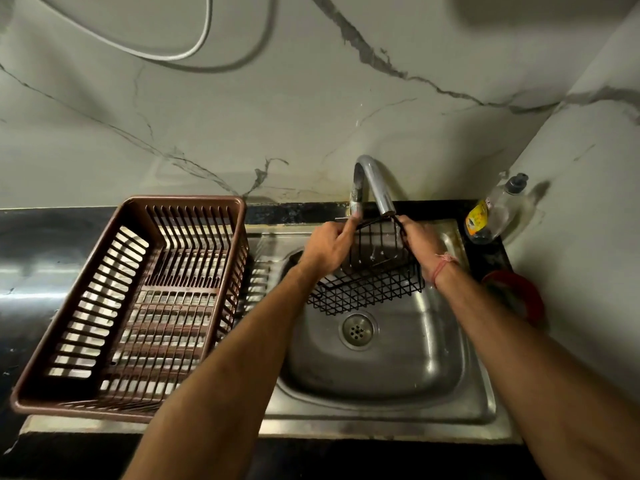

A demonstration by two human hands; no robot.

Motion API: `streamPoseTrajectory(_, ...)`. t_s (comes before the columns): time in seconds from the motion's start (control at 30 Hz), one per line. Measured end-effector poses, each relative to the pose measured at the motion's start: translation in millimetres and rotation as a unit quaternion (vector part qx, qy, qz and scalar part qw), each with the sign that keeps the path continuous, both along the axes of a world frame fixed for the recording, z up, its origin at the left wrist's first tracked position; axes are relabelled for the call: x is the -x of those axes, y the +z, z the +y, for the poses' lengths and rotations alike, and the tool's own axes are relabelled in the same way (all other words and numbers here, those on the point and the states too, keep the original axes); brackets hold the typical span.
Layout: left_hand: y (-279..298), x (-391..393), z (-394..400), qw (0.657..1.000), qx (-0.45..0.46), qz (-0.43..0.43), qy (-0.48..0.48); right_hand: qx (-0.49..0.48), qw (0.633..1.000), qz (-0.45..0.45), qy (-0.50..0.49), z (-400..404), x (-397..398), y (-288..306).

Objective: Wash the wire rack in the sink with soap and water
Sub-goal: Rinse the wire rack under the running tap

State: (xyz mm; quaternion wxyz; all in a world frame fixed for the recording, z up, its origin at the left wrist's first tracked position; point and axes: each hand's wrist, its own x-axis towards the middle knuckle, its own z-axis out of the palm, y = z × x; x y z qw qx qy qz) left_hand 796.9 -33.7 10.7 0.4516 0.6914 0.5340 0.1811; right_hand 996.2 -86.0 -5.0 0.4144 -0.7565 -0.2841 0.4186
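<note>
far left, a brown slatted dish basket [138,306] sits on the dark counter [31,258], its near right corner overlapped by the left forearm. right of it, the steel sink [381,368], drain [358,330] at the middle of the bowl. left hand [329,249] has fingers curled round the upper left edge of the black wire rack [367,282], just beside the tap's base. the rack is held over the back half of the sink, above the drain and directly under the tap [372,183] spout. its long axis runs left to right; the mesh side tilts down toward the camera, the taller back panel stands roughly upright, its top edge up at the spout. right hand [420,242] grips the upper right edge of the rack, fingers wrapped; a reddish thread is tied at that wrist. whether water is running cannot be told. the rack's far corners are hidden behind both hands. right of the sink, a clear soap bottle [495,213] with a yellow label leans in the corner; below it a red round object [519,296], blurred and partly hidden by the right forearm, not identifiable.
</note>
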Motion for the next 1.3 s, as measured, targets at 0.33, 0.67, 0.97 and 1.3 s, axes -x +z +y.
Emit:
streamPoseTrajectory(0.33, -21, 17, 0, 0.987, -0.048, 0.140, 0.056, -0.055, 0.994, 0.041, 0.080, 4, -6, 11)
streamPoseTrajectory(0.67, 2, -10, -1, 0.956, -0.148, 0.253, 0.003, -0.039, 0.825, -0.492, 0.276, -1, 37, 17)
streamPoseTrajectory(0.97, 1, 9, 8, 0.974, -0.143, 0.174, -0.025, 0.026, 0.905, -0.389, 0.170, -4, 25, 4)
streamPoseTrajectory(1.3, 6, 13, 10, 0.984, 0.110, -0.059, 0.128, 0.048, 0.976, -0.188, 0.096, -12, 1, -19)
